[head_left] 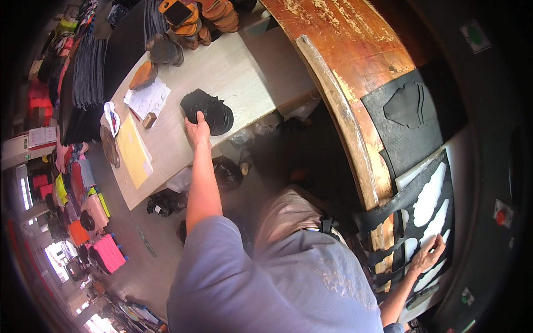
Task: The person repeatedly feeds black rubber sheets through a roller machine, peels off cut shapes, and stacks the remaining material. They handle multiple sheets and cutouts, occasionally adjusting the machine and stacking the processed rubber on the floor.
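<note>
My left hand (pixel 199 132) reaches out over the pale table and grips the near left edge of a stack of black cut pieces (pixel 214 112). Its thumb lies on top; the other fingers are mostly hidden by the stack. On the far right, my right hand (pixel 426 258) is at a black sheet full of cut-out holes (pixel 408 215). The fingers are bent together at a strip of that sheet, over a white board that shows through the holes. Further up on the same side lies a black sheet piece (pixel 402 111) with cut outlines in it.
A worn wooden beam (pixel 338 111) edges the machine bed on the right. On the pale table (pixel 239 72) are papers (pixel 147 100), a yellow card (pixel 135 152), a brown shaped piece (pixel 144 75) and stacked brown pieces (pixel 219 14). Black strips (pixel 89 72) hang beyond; plastic bags lie below.
</note>
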Available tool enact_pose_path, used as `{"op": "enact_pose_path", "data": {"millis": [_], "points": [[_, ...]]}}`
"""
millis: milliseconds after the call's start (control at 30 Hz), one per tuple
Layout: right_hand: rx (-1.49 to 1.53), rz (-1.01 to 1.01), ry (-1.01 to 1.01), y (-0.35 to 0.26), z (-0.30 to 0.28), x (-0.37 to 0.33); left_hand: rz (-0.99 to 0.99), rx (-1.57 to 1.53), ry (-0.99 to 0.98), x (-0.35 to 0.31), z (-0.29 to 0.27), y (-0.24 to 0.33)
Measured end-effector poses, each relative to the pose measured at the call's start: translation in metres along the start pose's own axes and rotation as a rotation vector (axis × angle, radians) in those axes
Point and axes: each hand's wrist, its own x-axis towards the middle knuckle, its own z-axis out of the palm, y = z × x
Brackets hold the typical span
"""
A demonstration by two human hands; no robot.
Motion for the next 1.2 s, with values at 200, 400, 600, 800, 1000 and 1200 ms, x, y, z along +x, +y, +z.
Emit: {"op": "enact_pose_path", "data": {"millis": [200, 400, 600, 800, 1000, 1200], "points": [[0.099, -0.048, 0.030, 0.002, 0.003, 0.000, 0.070, 0.180, -0.152, 0.031, -0.016, -0.005], [0.281, 0.076, 0.087, -0.027, -0.001, 0.001, 0.453, 0.122, 0.062, -0.056, 0.005, 0.087], [-0.058, 0.065, 0.369, 0.042, -0.090, -0.027, 0.753, -0.317, -1.015, -0.339, 0.068, 0.222], [-0.315, 0.621, 0.158, 0.164, -0.153, -0.095, 1.008, 0.178, -1.136, -0.483, 0.070, 0.260], [-0.219, 0.621, 0.215, 0.198, -0.147, -0.110, 0.865, 0.144, -1.183, -0.470, 0.093, 0.253], [-0.243, 0.543, 0.188, 0.207, -0.185, -0.140, 0.754, 0.080, -1.141, -0.401, 0.071, 0.231]]}}
